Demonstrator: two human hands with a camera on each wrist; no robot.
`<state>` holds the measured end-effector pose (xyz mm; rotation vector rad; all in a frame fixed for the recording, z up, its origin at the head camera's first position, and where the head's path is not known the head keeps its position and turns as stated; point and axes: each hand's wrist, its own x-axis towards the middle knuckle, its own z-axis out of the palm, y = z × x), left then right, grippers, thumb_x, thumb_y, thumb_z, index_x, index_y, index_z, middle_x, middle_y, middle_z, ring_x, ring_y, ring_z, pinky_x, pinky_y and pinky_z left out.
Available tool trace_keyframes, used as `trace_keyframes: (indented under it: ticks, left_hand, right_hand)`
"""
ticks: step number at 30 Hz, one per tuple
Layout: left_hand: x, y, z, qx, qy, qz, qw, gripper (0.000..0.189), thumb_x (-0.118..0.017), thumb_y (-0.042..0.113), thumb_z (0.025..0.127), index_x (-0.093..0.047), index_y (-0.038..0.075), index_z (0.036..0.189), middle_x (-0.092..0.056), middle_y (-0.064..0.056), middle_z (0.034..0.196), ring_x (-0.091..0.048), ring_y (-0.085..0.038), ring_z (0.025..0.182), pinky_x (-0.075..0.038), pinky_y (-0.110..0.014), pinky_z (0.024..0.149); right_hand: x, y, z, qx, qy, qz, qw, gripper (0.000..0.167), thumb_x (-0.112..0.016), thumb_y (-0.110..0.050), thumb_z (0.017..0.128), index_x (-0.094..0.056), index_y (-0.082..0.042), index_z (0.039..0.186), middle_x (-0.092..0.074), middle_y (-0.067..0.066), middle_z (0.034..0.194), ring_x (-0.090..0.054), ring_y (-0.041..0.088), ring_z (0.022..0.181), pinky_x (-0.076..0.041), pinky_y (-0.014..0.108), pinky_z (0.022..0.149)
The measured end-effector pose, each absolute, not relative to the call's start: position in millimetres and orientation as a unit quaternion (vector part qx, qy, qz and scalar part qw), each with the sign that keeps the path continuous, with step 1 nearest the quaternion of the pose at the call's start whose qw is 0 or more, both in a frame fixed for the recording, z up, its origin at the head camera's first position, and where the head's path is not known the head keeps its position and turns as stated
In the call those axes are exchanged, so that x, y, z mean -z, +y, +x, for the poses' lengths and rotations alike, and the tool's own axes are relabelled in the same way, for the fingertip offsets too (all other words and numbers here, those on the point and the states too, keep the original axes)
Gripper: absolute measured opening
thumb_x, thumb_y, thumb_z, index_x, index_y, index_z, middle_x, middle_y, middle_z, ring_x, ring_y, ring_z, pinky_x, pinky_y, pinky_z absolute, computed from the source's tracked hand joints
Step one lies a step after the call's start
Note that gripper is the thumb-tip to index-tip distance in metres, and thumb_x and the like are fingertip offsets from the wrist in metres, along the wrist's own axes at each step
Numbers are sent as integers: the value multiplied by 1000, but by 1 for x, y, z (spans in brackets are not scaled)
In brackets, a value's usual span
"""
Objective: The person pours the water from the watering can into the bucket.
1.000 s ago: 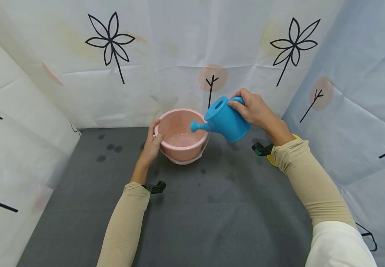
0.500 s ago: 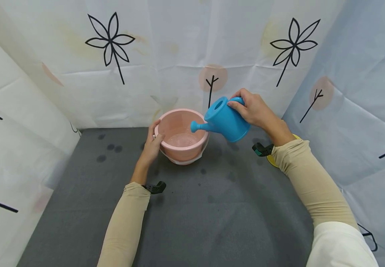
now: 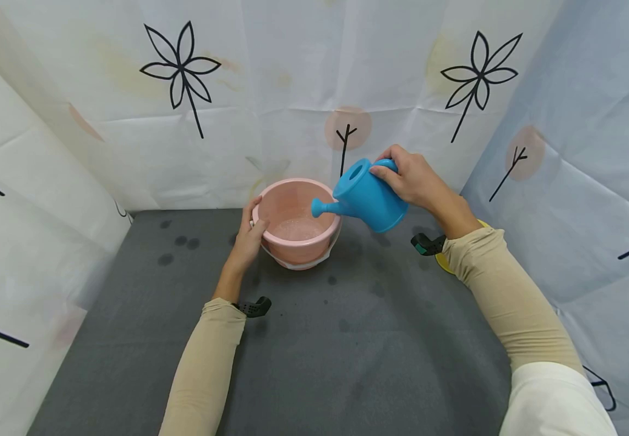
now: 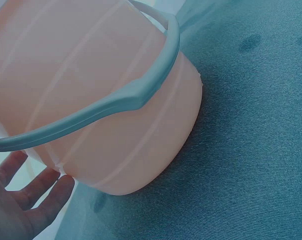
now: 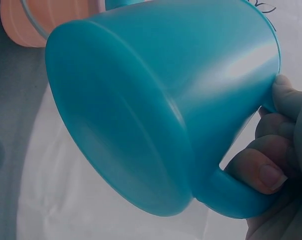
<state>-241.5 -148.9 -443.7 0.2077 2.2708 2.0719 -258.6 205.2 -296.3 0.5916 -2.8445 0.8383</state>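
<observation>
A pink bucket [image 3: 298, 242] with a pale handle [image 4: 111, 102] stands on the dark table, with rippled, bubbly water [image 3: 299, 229] in its bottom. My left hand [image 3: 248, 238] holds its left side, thumb at the rim and fingers against the outer wall. In the left wrist view, those fingers [image 4: 51, 200] reach the wall below the handle. My right hand [image 3: 414, 178] grips the handle of a blue watering can [image 3: 374, 197]. The can is raised and tilted left, its spout [image 3: 322, 207] over the bucket's opening. The right wrist view shows my fingers [image 5: 260, 170] curled round that handle.
Behind my right forearm a yellow object [image 3: 444, 263] is partly hidden. The dark grey tabletop [image 3: 336, 351] has several damp spots. White printed sheets [image 3: 287, 72] enclose the back and both sides.
</observation>
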Motion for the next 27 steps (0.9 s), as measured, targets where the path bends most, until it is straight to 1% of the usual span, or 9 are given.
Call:
trace_keyframes:
  ticks: [5,8,12,15,22,27]
  left_hand:
    - [464,-151,-253,-671,738,69,11,63,-43,19,105,-17,24,162,-9,-12,171,-25,-32,154,-29,-54,121]
    - [468,-151,-255,-670,739,70,5,62,-43,20,106,-18,25,162,-9,-11,171,-24,-30,155,-29,-54,121]
    - [455,-150,-248,-673,737,67,19,63,-43,18,105,-17,21,163,-7,-12,172,-19,-31,157,-26,-54,123]
    - [443,-149,-241,-669,739,66,29,64,-43,17,105,-16,18,163,-7,-14,171,-19,-32,157,-26,-54,123]
    - [437,-148,-236,-670,739,62,34,64,-44,18,105,-17,20,163,-10,-16,170,-24,-34,155,-30,-53,121]
    - [439,-149,-237,-673,736,66,32,64,-44,17,105,-17,19,163,-9,-15,171,-23,-33,155,-29,-53,122]
  right_hand:
    - [296,204,-259,-277,-938,198,60,34,-55,-24,106,-51,4,126,-64,29,121,-66,45,107,-53,59,94]
    - [295,204,-258,-274,-939,199,60,34,-55,-24,106,-51,4,125,-65,29,121,-66,45,106,-53,59,93]
    - [295,203,-257,-272,-940,199,56,34,-55,-24,107,-50,3,126,-64,30,122,-66,45,107,-53,59,93]
    - [295,203,-257,-271,-940,198,54,34,-54,-24,107,-50,3,126,-64,30,122,-66,45,107,-52,59,93]
    - [293,202,-256,-271,-941,197,50,34,-55,-24,106,-50,3,126,-64,30,122,-66,46,108,-52,59,94]
    - [292,201,-255,-271,-942,193,44,34,-54,-24,107,-49,3,127,-63,30,123,-65,46,110,-52,60,95]
